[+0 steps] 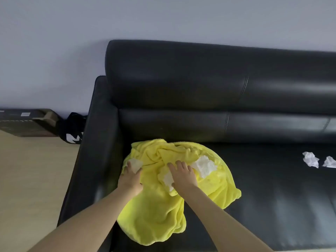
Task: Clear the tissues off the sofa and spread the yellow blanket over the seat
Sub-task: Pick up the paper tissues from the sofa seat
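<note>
A plain pale grey wall [54, 42] and a strip of light wooden floor [27, 179] are seen behind and beside a black leather sofa [200, 84], whose glossy seat fills the lower right of the view. At the left end of the seat, against the armrest, a crumpled yellow fleece blanket [160, 211] lies in a loose heap, one corner hanging over the front edge.

Five crumpled white paper tissues can be counted. Three lie on the blanket: one at its left edge [136, 164], one near the middle [168, 179] and a larger one to the right [205, 166]. Two more [311, 159] and [330, 162] lie on the bare seat, well apart from the blanket, near the right edge of the view. One blanket is seen.

The left hand [130, 179] is laid on the left tissue with fingers and thumb curling about it; whether it is fully gripped cannot be told. The right hand [182, 176] is spread flat over the middle tissue, its fingers fairly straight and reaching towards the larger one.

The tissues are judged very light, soft and easily torn, best pinched whole between fingertips. The blanket is judged soft, limp and light, likely to slide on the slick leather, and best taken by two corners or an edge once the tissues are lifted off.
</note>
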